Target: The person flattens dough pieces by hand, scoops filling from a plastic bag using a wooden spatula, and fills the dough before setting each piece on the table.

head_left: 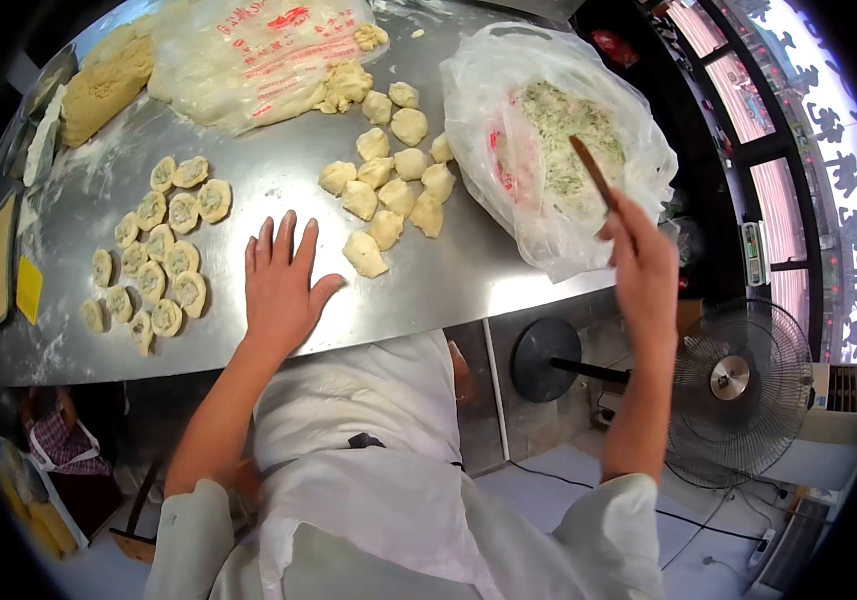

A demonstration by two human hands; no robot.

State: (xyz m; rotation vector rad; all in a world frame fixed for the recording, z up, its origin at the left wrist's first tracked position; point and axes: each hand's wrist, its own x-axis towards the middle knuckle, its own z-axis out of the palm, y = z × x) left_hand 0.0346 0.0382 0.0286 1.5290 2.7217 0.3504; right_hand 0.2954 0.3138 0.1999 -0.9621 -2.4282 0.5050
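My left hand (283,295) lies flat on the steel table (408,300), its fingers stretched out and nothing under them that I can see. Just left of it are several small dough rounds with green-flecked filling showing in the middle (183,213). Plain dough pieces (386,190) are clustered beyond it to the right. My right hand (641,262) is closed round a flat brown stick (591,168), like a wooden filling spatula. The stick points over a pale filling with green bits (568,130), inside a plastic-lined container (475,85) on the right of the table.
A big dough mass (293,85) sits under printed plastic at the back, beside a yellowish dough block (108,90). A yellow card (29,290) lies at the left edge. A standing fan (729,378) is at the right. Part of another person (66,440) shows at lower left.
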